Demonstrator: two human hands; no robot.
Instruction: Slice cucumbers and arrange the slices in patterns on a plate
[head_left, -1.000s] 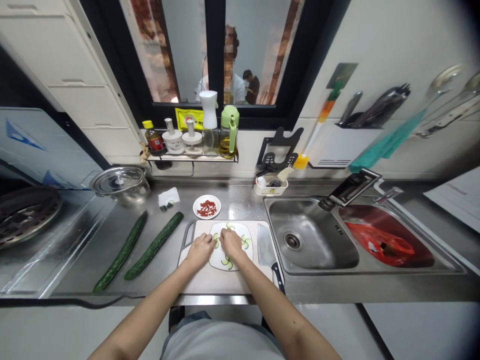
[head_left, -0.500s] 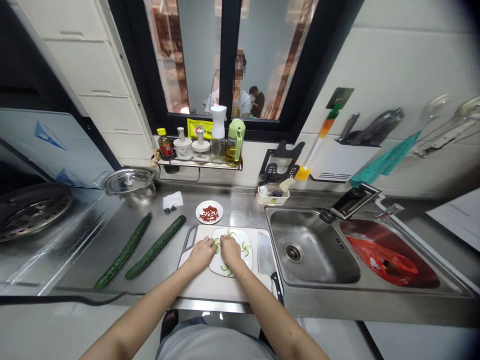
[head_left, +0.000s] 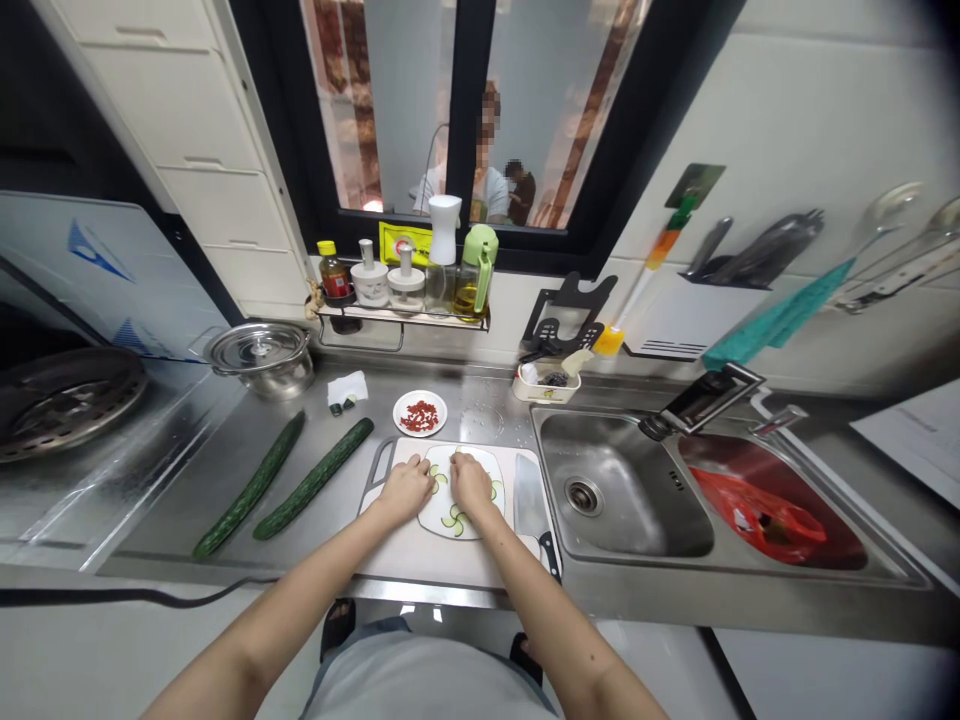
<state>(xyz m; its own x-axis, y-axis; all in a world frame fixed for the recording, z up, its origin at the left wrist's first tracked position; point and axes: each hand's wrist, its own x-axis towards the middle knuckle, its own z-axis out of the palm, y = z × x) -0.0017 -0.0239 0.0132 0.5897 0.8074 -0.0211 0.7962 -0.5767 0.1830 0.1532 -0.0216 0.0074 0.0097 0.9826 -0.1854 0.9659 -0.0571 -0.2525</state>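
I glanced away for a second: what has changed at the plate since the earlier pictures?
The right hand has shifted slightly rightward over the plate, away from the left hand, and now partly covers the right-hand group of green slices. The left hand stays at the plate's left side; knife and cucumbers are unmoved.

Right hand (head_left: pixel 471 485): fingertips hidden, grip indeterminable. White plate (head_left: pixel 431 518): partly covered by left hand (head_left: pixel 407 487) and right. Dark round object (head_left: pixel 67 405): cut off at left edge. Red bag (head_left: pixel 765 520): contents unclear. Yellow packet (head_left: pixel 394 241): lettering too small.
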